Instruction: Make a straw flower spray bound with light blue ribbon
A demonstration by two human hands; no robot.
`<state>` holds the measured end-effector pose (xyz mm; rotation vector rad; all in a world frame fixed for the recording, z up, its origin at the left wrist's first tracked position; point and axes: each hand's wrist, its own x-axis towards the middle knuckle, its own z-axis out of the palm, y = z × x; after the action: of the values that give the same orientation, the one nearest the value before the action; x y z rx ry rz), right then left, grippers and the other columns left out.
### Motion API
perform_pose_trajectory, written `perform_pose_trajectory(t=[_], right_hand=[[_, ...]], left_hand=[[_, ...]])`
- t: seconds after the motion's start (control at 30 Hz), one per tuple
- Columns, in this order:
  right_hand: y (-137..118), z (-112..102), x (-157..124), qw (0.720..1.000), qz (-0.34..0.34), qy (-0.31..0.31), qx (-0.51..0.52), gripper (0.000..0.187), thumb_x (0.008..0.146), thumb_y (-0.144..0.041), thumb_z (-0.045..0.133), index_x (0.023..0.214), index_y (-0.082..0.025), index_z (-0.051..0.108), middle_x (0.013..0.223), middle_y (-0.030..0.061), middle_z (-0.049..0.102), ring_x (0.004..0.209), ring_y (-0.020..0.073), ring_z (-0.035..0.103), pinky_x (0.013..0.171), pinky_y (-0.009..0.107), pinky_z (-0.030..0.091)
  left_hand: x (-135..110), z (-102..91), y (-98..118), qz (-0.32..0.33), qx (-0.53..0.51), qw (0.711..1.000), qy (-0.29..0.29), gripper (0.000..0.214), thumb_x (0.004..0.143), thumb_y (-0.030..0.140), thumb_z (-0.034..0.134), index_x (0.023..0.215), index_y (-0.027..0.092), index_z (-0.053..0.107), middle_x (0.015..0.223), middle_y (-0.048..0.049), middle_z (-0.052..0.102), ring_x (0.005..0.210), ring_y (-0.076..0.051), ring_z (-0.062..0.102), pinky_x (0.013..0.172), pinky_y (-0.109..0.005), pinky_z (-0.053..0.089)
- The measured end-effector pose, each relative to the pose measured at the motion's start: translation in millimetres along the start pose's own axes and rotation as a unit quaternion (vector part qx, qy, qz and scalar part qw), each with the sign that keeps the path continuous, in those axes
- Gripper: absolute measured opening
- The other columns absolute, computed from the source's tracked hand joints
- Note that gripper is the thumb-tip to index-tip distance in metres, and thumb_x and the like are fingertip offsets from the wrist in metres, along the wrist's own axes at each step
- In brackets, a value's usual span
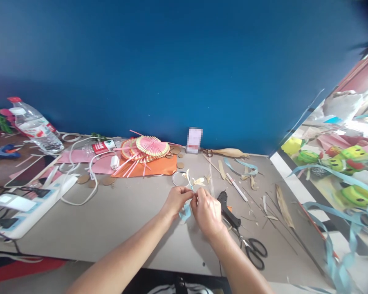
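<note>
In the middle of the table my left hand (178,199) and my right hand (207,209) meet, fingertips closed in a pinch. Between them is a light blue ribbon (185,213), its loose end curling down below the fingers. Pale cream, petal-like pieces (198,181) stick up just beyond the fingertips, where a bit of blue also shows. The exact spot being pinched is hidden by the fingers. A clear ring, perhaps a roll of tape (178,178), lies behind my left hand. Close by my right hand rests a black glue gun (228,209).
Black-handled scissors (255,252) lie front right, near a white pen (236,187) and dried husk strips (283,206). Pink paper fans (151,148) rest on orange paper (168,165) at the back. Left are a white power strip (33,208), cables and plastic bottles (38,130). A blue wall (178,73) rises behind.
</note>
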<state>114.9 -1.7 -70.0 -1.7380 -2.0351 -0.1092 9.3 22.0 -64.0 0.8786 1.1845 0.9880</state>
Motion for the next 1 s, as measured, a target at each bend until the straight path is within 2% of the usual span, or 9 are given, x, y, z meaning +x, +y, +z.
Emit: perform_pose_trajectory(t=[0.17, 0.3, 0.37, 0.43, 0.53, 0.63, 0.7, 0.87, 1.0], right_hand=[[-1, -1, -2, 1.000, 0.001, -0.007, 0.017, 0.015, 0.078, -0.018, 0.038, 0.068, -0.017, 0.048, 0.062, 0.0015, 0.054, 0.051, 0.0130, 0.049, 0.047, 0.024, 0.027], [0, -4, -1, 0.976, 0.073, -0.035, 0.201, 0.009, 0.075, -0.019, 0.042, 0.076, -0.018, 0.051, 0.065, 0.0006, 0.055, 0.053, 0.0122, 0.050, 0.050, 0.023, 0.032], [2, -6, 1, 0.918, 0.151, -0.080, 0.359, 0.010, 0.074, -0.024, 0.045, 0.080, -0.018, 0.051, 0.065, -0.0009, 0.054, 0.048, 0.0106, 0.050, 0.047, 0.022, 0.034], [6, -8, 4, 0.830, 0.220, -0.123, 0.497, 0.013, 0.073, -0.029, 0.047, 0.077, -0.017, 0.050, 0.063, -0.0020, 0.051, 0.043, 0.0089, 0.048, 0.042, 0.021, 0.034], [11, -10, 8, 0.722, 0.268, -0.160, 0.617, 0.018, 0.070, -0.034, 0.052, 0.070, -0.016, 0.049, 0.060, -0.0031, 0.049, 0.038, 0.0066, 0.044, 0.036, 0.019, 0.029], [13, -13, 10, 0.655, 0.283, -0.180, 0.677, 0.021, 0.066, -0.034, 0.058, 0.065, -0.015, 0.049, 0.056, -0.0045, 0.048, 0.034, 0.0043, 0.040, 0.035, 0.018, 0.025], [11, -15, 10, 0.630, 0.284, -0.184, 0.699, 0.021, 0.064, -0.032, 0.060, 0.063, -0.015, 0.049, 0.053, -0.0053, 0.046, 0.033, 0.0033, 0.038, 0.035, 0.018, 0.023], [3, -13, 7, 0.642, 0.280, -0.126, 0.703, 0.018, 0.062, -0.026, 0.060, 0.059, -0.015, 0.047, 0.042, -0.0084, 0.039, 0.033, 0.0030, 0.033, 0.036, 0.017, 0.021], [-1, -13, 6, 0.705, 0.273, -0.081, 0.650, 0.015, 0.062, -0.024, 0.056, 0.057, -0.016, 0.045, 0.040, -0.0087, 0.037, 0.034, 0.0037, 0.032, 0.037, 0.017, 0.022]], left_hand=[[2, 4.1, 0, -0.013, -0.017, 1.000, 0.018, 0.008, 0.053, 0.019, 0.060, 0.049, 0.014, 0.055, 0.040, 0.0051, 0.044, 0.038, -0.005, 0.035, 0.042, -0.020, 0.027], [4, 0.9, 3, 0.018, 0.006, 0.999, 0.033, 0.006, 0.055, 0.020, 0.058, 0.051, 0.015, 0.057, 0.043, 0.0054, 0.044, 0.041, -0.005, 0.034, 0.044, -0.021, 0.027], [5, -3.7, 7, 0.038, 0.034, 0.999, 0.012, 0.008, 0.057, 0.022, 0.058, 0.053, 0.015, 0.057, 0.045, 0.0054, 0.044, 0.043, -0.006, 0.034, 0.045, -0.021, 0.027], [4, -8.8, 12, 0.057, 0.060, 0.996, -0.034, 0.009, 0.059, 0.023, 0.057, 0.054, 0.016, 0.056, 0.047, 0.0053, 0.044, 0.045, -0.007, 0.035, 0.047, -0.021, 0.027], [3, -14.6, 18, 0.088, 0.085, 0.988, -0.089, 0.011, 0.063, 0.025, 0.057, 0.056, 0.016, 0.056, 0.050, 0.0047, 0.046, 0.047, -0.007, 0.036, 0.048, -0.021, 0.028], [2, -16.8, 22, 0.109, 0.102, 0.982, -0.114, 0.013, 0.065, 0.027, 0.057, 0.058, 0.016, 0.056, 0.053, 0.0036, 0.048, 0.049, -0.008, 0.038, 0.049, -0.021, 0.028], [1, -16.6, 25, 0.115, 0.110, 0.979, -0.127, 0.014, 0.066, 0.028, 0.057, 0.058, 0.016, 0.056, 0.054, 0.0031, 0.049, 0.049, -0.008, 0.038, 0.049, -0.021, 0.028], [-4, -13.5, 27, 0.101, 0.109, 0.982, -0.118, 0.014, 0.065, 0.029, 0.058, 0.060, 0.017, 0.056, 0.052, 0.0038, 0.046, 0.048, -0.008, 0.036, 0.047, -0.021, 0.027], [-9, -9.5, 25, 0.077, 0.081, 0.988, -0.102, 0.013, 0.063, 0.027, 0.058, 0.056, 0.017, 0.053, 0.049, 0.0049, 0.042, 0.045, -0.007, 0.033, 0.045, -0.020, 0.026]])
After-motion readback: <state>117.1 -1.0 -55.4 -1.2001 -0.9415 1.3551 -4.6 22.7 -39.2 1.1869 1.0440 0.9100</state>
